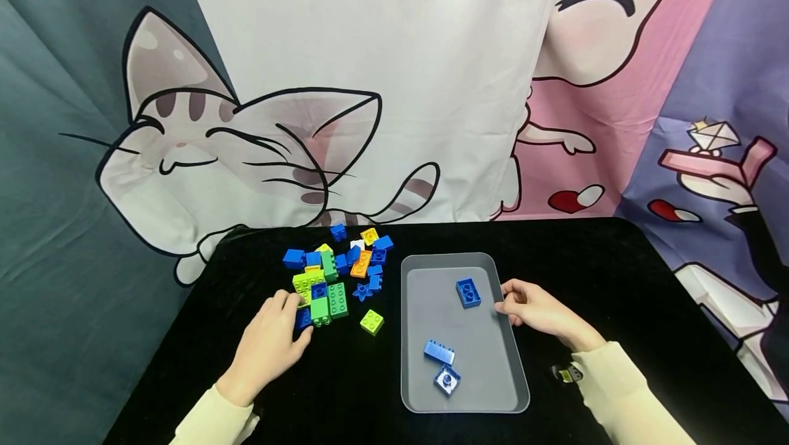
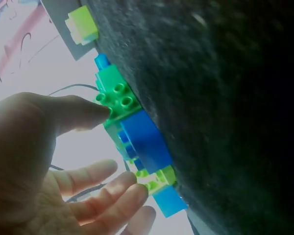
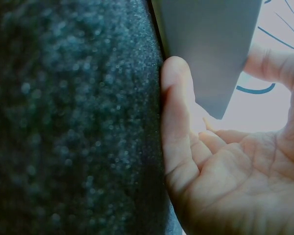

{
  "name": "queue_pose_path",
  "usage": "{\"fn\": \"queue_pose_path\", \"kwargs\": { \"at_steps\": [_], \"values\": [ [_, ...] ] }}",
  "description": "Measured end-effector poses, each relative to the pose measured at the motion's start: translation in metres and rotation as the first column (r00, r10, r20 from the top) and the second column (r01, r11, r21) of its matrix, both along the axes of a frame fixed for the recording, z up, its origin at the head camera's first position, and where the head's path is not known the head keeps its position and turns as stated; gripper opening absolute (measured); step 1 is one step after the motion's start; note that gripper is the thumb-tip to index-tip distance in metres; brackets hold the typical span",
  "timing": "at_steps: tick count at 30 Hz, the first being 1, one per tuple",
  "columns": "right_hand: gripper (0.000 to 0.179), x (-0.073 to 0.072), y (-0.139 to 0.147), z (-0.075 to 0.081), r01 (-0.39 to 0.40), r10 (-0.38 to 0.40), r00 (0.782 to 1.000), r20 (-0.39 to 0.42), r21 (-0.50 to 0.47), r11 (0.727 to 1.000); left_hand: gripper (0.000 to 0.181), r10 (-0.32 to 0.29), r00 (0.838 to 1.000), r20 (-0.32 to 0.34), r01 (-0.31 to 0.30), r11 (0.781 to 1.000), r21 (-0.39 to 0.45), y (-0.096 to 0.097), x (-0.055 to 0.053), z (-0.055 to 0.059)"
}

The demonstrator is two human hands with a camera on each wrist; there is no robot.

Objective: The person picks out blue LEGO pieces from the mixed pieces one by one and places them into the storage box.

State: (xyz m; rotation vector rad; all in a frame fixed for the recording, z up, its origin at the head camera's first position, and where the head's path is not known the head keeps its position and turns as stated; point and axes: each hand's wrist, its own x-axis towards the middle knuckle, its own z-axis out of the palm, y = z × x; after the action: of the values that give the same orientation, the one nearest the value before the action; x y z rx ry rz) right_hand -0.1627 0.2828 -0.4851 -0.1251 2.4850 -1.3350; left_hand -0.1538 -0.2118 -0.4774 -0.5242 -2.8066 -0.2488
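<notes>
My left hand [image 1: 267, 339] is at the near left side of a pile of toy building bricks, thumb and fingers spread apart. In the left wrist view its thumb [image 2: 81, 113] overlaps a green brick [image 2: 118, 95], and its fingertips are close to a dark blue brick [image 2: 146, 139] and a lime brick [image 2: 161, 178]; contact is unclear. With my right hand [image 1: 542, 309] I pinch the right rim of a grey tray [image 1: 425, 301], thumb on top. Inside the tray lie a dark blue brick [image 1: 468, 293], a lighter blue brick [image 1: 439, 352] and a shiny blue brick [image 1: 447, 380].
Further back in the pile are an orange brick [image 1: 361, 263], a white brick [image 1: 357, 244], a blue star-shaped piece [image 1: 362, 291] and several more blue, green and yellow bricks. A lone lime brick [image 1: 372, 322] sits between pile and tray. Black cloth [image 1: 345, 383] covers the table.
</notes>
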Motion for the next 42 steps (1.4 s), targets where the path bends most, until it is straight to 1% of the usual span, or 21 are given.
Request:
{"fn": "queue_pose_path", "kwargs": {
  "at_steps": [4, 9, 15, 18, 20, 22, 25, 28, 30, 35, 42],
  "values": [
    [0.033, 0.000, 0.000, 0.000, -0.002, 0.002, 1.000, 0.001, 0.000, 1.000, 0.049, 0.004, 0.999, 0.041, -0.004, 1.000, 0.013, -0.003, -0.001, -0.003],
    [0.033, 0.000, 0.000, 0.001, 0.000, 0.000, 1.000, 0.006, -0.001, 1.000, 0.044, -0.008, 0.997, 0.081, 0.007, 1.000, 0.015, -0.005, -0.005, -0.006],
    [0.033, 0.001, -0.001, 0.002, -0.001, 0.001, 1.000, 0.005, 0.004, 1.000, 0.038, -0.019, 0.994, 0.105, 0.016, 0.999, 0.035, -0.006, -0.007, -0.007],
    [0.033, 0.001, -0.001, 0.002, -0.003, 0.003, 1.000, 0.004, 0.004, 1.000, 0.036, -0.014, 0.994, 0.109, 0.010, 0.999, 0.045, -0.007, -0.007, -0.006],
    [0.033, 0.001, -0.001, 0.001, -0.004, 0.004, 1.000, 0.004, 0.003, 1.000, 0.035, -0.004, 0.995, 0.097, -0.001, 0.999, 0.053, -0.008, -0.007, -0.005],
    [0.033, 0.000, 0.000, 0.001, -0.005, 0.005, 1.000, 0.005, 0.001, 1.000, 0.034, 0.011, 0.997, 0.071, -0.016, 0.998, 0.067, -0.009, -0.006, -0.003],
    [0.034, 0.000, 0.000, 0.001, -0.005, 0.005, 1.000, 0.003, -0.002, 1.000, 0.032, 0.029, 1.000, 0.005, -0.030, 0.995, 0.097, -0.010, -0.006, 0.001],
    [0.034, 0.001, 0.000, 0.001, -0.005, 0.005, 1.000, 0.000, -0.004, 1.000, 0.032, 0.039, 0.998, -0.057, -0.032, 0.992, 0.124, -0.008, -0.006, 0.004],
    [0.034, 0.001, 0.000, 0.001, -0.004, 0.004, 1.000, 0.002, -0.003, 1.000, 0.033, 0.039, 0.996, -0.079, -0.028, 0.990, 0.139, -0.005, -0.006, 0.007],
    [0.033, 0.000, 0.000, 0.001, -0.003, 0.003, 1.000, 0.006, -0.009, 1.000, 0.036, 0.013, 0.997, -0.073, 0.000, 0.985, 0.175, 0.009, -0.004, 0.017],
    [0.035, 0.000, 0.000, 0.001, -0.024, 0.024, 1.000, -0.007, -0.042, 0.999, 0.036, -0.080, 0.994, -0.075, 0.093, 0.976, 0.198, 0.041, 0.000, 0.031]
  ]
}}
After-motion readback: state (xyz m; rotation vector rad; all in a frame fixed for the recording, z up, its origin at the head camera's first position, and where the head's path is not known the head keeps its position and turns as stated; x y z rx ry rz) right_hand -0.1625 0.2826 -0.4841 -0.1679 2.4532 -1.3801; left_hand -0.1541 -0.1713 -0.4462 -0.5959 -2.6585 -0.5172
